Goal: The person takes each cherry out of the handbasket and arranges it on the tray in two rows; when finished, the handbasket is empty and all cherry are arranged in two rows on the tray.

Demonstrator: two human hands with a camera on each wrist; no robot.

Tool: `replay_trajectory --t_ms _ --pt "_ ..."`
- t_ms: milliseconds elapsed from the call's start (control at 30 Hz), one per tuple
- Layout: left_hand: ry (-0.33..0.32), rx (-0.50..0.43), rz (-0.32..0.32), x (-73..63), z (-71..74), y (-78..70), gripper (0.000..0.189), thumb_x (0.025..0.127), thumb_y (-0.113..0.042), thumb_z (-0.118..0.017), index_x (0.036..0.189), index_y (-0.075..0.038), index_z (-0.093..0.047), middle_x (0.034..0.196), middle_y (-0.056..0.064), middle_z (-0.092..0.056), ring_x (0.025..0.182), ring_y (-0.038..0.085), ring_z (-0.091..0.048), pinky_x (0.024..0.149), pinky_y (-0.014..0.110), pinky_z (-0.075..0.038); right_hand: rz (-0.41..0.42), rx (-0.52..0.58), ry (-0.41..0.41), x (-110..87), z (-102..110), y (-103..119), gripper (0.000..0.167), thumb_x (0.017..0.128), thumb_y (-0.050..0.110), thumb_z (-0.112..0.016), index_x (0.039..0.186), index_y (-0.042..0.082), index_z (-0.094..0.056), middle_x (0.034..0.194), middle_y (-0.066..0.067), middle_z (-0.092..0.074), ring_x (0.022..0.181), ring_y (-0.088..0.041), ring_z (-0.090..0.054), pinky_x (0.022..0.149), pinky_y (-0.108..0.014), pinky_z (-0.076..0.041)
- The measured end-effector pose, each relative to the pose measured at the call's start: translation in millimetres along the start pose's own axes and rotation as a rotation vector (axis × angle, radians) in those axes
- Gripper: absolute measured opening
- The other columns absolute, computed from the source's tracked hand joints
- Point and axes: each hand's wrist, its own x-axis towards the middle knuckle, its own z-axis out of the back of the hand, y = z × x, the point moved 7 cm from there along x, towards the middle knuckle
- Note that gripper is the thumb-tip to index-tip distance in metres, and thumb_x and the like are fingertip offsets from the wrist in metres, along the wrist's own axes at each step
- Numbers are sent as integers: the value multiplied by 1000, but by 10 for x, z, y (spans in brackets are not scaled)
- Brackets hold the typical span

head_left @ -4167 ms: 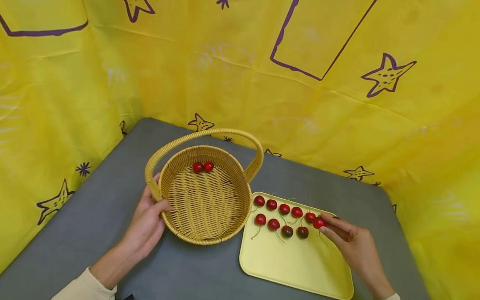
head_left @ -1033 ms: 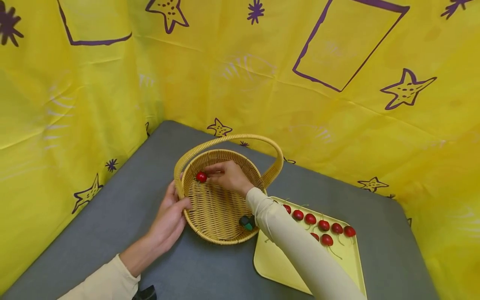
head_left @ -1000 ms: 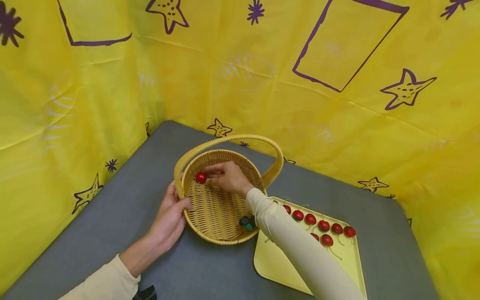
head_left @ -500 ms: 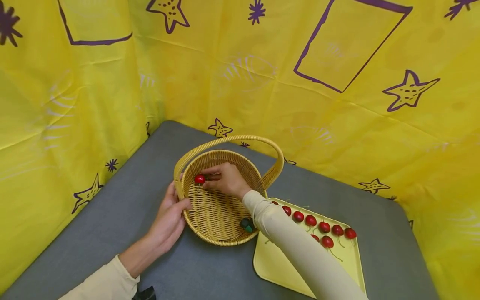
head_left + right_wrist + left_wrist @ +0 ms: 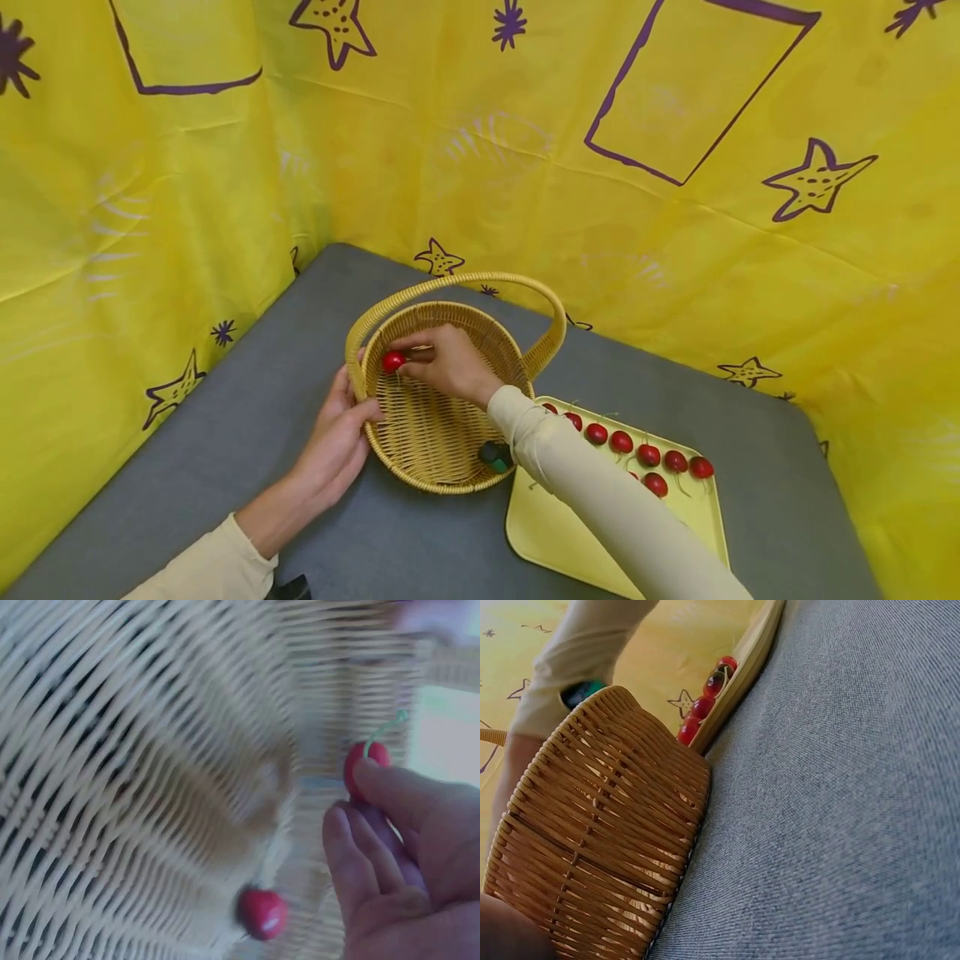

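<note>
My left hand (image 5: pixel 333 446) grips the left rim of a round wicker basket (image 5: pixel 427 433), thumb over the edge, beside the foot of its tall handle (image 5: pixel 450 283). Inside the basket, my right hand (image 5: pixel 450 362) pinches a red cherry (image 5: pixel 365 766) between thumb and finger, its green stem pointing up in the right wrist view. In the head view this cherry is close to the basket's left wall. A second cherry (image 5: pixel 262 913) lies on the weave below the right hand; the hand hides it in the head view. The left wrist view shows the basket's outer wall (image 5: pixel 600 832).
A pale yellow tray (image 5: pixel 555 533) stands right of the basket, bearing several cherries (image 5: pixel 648 454); the right sleeve hides part of it. A dark green device (image 5: pixel 495 456) sits below the right wrist. Yellow patterned cloth (image 5: pixel 480 167) walls in the grey table (image 5: pixel 375 550).
Since the earliest frame, my right hand has gone from the tray into the basket with a cherry. Over the last second it has shifted slightly left. The left hand keeps its grip.
</note>
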Motion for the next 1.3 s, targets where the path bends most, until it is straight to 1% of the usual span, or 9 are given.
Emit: replay_trajectory --t_ms 167,267,367,500,600,700,867,1067,1300 --pt "5 32 21 -4 -28 5 92 86 21 -37 167 -16 -12 173 -4 -14 155 18 -17 120 32 -25 43 16 -15 -307 301 285 36 95 5 -78 131 9 -76 126 -5 -76 112 -17 -74 87 -22 -58" --pt "-9 43 34 -14 -22 -9 94 87 20 -37 168 -19 -11 173 -2 -14 154 18 -17 115 30 -27 69 79 -18 -563 540 472 36 96 6 -77 133 9 -75 127 -4 -75 112 -15 -74 87 -26 -59" --pt "-18 40 46 -23 -14 -14 95 88 19 -37 169 -22 -9 173 2 -14 153 19 -18 113 29 -28 70 116 -33 -901 809 585 36 97 10 -77 133 13 -75 127 1 -75 111 -13 -74 87 -30 -60" --pt "-2 43 48 -27 -17 -21 96 88 19 -37 169 -25 -8 174 5 -12 155 20 -17 114 29 -28 22 93 -120 -1476 1217 527 38 96 12 -79 133 21 -76 126 6 -75 110 -13 -75 86 -32 -61" --pt "12 46 46 -24 -24 -25 96 89 19 -37 169 -26 -8 174 6 -11 155 21 -17 114 29 -29 -45 59 -226 -1949 1531 319 41 95 12 -79 134 25 -75 128 6 -74 111 -16 -75 86 -32 -61" --pt "20 47 42 -20 -28 -24 96 89 19 -37 169 -28 -9 174 6 -10 154 20 -18 113 28 -30 -148 8 -328 -2404 1779 11 41 96 15 -79 135 26 -74 130 3 -74 109 -15 -75 82 -29 -61" --pt "25 39 40 -9 -36 -17 97 90 20 -37 169 -30 -11 174 3 -9 152 18 -19 112 28 -29 -269 -76 -435 -3022 1921 -501 41 98 18 -76 139 21 -72 131 -5 -74 107 -10 -75 80 -26 -61" --pt "50 39 37 -11 -41 -25 100 90 20 -36 170 -32 -7 176 3 -7 156 19 -15 115 27 -29 -350 -164 -503 -3456 1886 -1021 40 98 18 -77 137 13 -73 130 -13 -73 102 -1 -73 78 -22 -60" --pt "51 49 41 3 -36 -21 99 91 20 -36 170 -32 -7 175 3 -5 155 18 -14 116 28 -25 -409 -183 -542 -3699 1816 -1459 39 97 13 -78 135 8 -74 127 -21 -73 98 2 -72 74 -19 -59"
